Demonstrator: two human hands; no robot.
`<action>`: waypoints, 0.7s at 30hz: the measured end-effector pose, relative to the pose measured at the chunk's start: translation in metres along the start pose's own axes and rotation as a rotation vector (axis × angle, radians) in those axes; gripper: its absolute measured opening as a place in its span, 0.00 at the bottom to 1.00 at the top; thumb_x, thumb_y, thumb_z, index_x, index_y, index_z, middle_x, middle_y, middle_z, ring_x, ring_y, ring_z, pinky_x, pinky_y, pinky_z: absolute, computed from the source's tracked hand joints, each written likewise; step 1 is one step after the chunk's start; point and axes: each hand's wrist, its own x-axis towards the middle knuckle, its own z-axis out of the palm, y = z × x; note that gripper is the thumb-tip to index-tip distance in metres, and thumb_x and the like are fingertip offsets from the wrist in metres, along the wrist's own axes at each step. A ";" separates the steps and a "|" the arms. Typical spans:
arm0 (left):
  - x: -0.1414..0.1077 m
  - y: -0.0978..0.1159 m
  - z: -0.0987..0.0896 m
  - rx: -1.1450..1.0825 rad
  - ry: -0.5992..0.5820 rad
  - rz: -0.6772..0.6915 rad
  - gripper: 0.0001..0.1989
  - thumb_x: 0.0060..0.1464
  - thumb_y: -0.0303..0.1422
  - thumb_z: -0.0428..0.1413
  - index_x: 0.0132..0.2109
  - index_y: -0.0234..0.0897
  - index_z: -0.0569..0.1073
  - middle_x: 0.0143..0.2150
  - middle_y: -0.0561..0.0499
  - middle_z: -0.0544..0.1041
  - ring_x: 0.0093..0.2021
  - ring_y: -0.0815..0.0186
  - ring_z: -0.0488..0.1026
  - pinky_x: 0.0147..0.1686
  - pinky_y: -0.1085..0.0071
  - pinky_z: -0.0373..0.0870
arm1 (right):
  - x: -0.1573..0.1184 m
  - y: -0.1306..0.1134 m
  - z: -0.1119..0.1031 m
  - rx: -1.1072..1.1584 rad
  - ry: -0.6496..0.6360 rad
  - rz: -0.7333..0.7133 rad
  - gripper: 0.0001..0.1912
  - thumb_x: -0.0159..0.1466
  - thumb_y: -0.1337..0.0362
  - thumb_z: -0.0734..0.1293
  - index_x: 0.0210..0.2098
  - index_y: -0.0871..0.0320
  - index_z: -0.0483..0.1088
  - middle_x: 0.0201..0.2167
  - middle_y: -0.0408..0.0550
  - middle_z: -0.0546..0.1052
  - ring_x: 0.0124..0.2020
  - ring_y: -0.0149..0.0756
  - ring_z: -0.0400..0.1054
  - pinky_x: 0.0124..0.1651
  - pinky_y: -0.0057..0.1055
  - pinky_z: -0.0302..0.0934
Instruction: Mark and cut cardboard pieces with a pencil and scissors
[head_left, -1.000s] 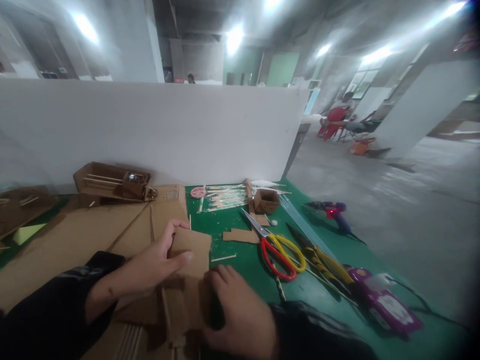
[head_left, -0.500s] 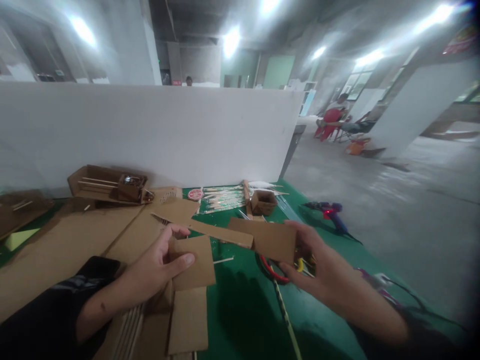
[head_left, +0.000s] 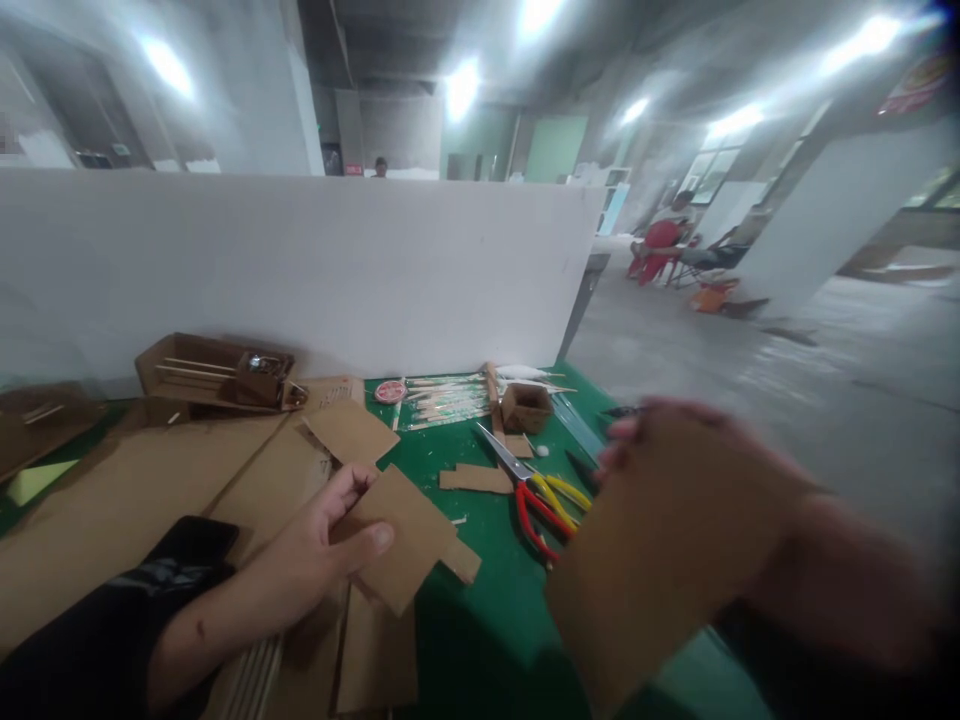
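Observation:
My left hand [head_left: 311, 545] pinches a square piece of cardboard [head_left: 401, 535] between thumb and fingers. A narrow cardboard strip [head_left: 461, 560] sticks out from behind its right edge; whether I hold that too is unclear. My right hand [head_left: 806, 555], blurred by motion, grips a larger cardboard piece [head_left: 660, 560] raised close to the camera, which hides part of the hand. Between the hands, scissors [head_left: 532, 490] with red and yellow handles lie on the green table, their blades slightly apart. A short cardboard strip [head_left: 476, 480] lies by the blades.
Cardboard sheets [head_left: 172, 470] cover the table's left side, with a black phone-like object [head_left: 195, 540] on them. Behind stand a cardboard tray [head_left: 202, 370], a small open box [head_left: 526, 408], bagged sticks [head_left: 450, 398] and a white partition [head_left: 337, 270]. People sit far right.
My right hand has swung right and nearer the camera with its cardboard, uncovering the scissors. The left piece has rotated clockwise. The long strip no longer spans between the two pieces.

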 end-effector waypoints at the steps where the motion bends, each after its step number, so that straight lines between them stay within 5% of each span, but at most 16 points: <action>1: 0.001 -0.002 0.002 -0.008 0.013 0.002 0.22 0.56 0.43 0.61 0.54 0.44 0.67 0.58 0.45 0.72 0.53 0.53 0.74 0.40 0.65 0.78 | 0.001 -0.001 0.012 0.204 -0.099 0.037 0.25 0.63 0.39 0.56 0.54 0.43 0.61 0.47 0.52 0.77 0.39 0.46 0.77 0.36 0.40 0.70; 4: 0.004 -0.009 0.011 -0.030 0.106 0.044 0.27 0.56 0.42 0.61 0.59 0.44 0.63 0.61 0.44 0.70 0.57 0.51 0.72 0.47 0.61 0.77 | -0.001 -0.012 0.055 0.176 -0.179 0.164 0.33 0.52 0.46 0.73 0.52 0.48 0.61 0.44 0.50 0.75 0.38 0.45 0.73 0.40 0.40 0.70; 7: 0.008 -0.016 0.021 -0.135 0.176 0.070 0.34 0.57 0.43 0.61 0.65 0.44 0.55 0.64 0.42 0.68 0.62 0.51 0.67 0.57 0.56 0.70 | -0.006 -0.025 0.098 0.036 -0.167 0.230 0.37 0.50 0.51 0.75 0.55 0.50 0.59 0.46 0.49 0.73 0.46 0.48 0.70 0.50 0.44 0.67; 10: 0.012 -0.023 0.028 -0.248 0.150 0.051 0.39 0.57 0.44 0.60 0.68 0.44 0.50 0.66 0.41 0.65 0.65 0.50 0.64 0.60 0.54 0.67 | -0.006 -0.027 0.125 0.063 -0.201 0.183 0.30 0.58 0.55 0.72 0.56 0.52 0.59 0.48 0.48 0.72 0.49 0.45 0.68 0.54 0.41 0.64; 15: 0.016 -0.026 0.033 -0.339 0.097 0.085 0.36 0.59 0.43 0.58 0.69 0.47 0.52 0.69 0.45 0.62 0.67 0.52 0.60 0.63 0.56 0.62 | -0.002 -0.015 0.138 0.207 -0.231 0.131 0.19 0.66 0.58 0.64 0.54 0.55 0.60 0.41 0.45 0.72 0.42 0.38 0.68 0.47 0.35 0.64; 21: 0.019 -0.028 0.033 -0.145 0.038 0.194 0.37 0.62 0.38 0.58 0.71 0.43 0.47 0.71 0.43 0.58 0.69 0.53 0.57 0.67 0.55 0.53 | -0.007 0.001 0.150 0.527 -0.210 0.218 0.18 0.63 0.57 0.69 0.49 0.54 0.64 0.40 0.44 0.74 0.42 0.38 0.70 0.45 0.33 0.65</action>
